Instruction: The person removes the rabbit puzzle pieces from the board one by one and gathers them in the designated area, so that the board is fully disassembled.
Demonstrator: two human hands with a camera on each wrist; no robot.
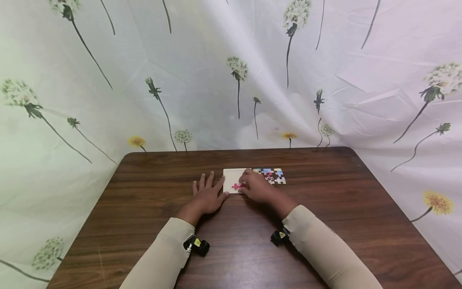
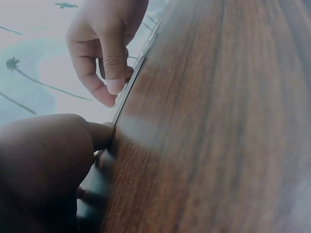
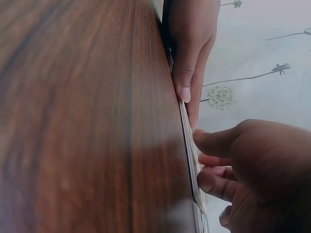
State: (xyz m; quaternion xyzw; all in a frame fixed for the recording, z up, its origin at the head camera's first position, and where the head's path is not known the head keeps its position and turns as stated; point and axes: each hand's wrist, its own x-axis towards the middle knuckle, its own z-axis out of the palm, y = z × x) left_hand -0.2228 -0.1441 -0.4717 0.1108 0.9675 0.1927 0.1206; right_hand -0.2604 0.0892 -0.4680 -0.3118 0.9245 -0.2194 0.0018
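A cream puzzle board (image 1: 229, 175) lies flat on the table, with pink-red puzzle pieces (image 1: 236, 186) near its lower edge. My left hand (image 1: 208, 199) rests on the table with fingers spread, its thumb and index fingertip right at the board's left side. My right hand (image 1: 257, 187) reaches over the board's right part, fingers bent down, and pinches a pink puzzle piece between thumb and fingers; most of that piece is hidden. In the right wrist view the right thumb (image 3: 214, 141) and fingers meet low at the edge of the thin board (image 3: 188, 145).
More jigsaw pieces (image 1: 279, 176), blue, white and pink, lie just right of the board, partly behind the right hand. The brown wooden table (image 1: 231, 249) ends at a back edge close beyond the board. A dandelion-print cloth (image 1: 202, 80) hangs behind it.
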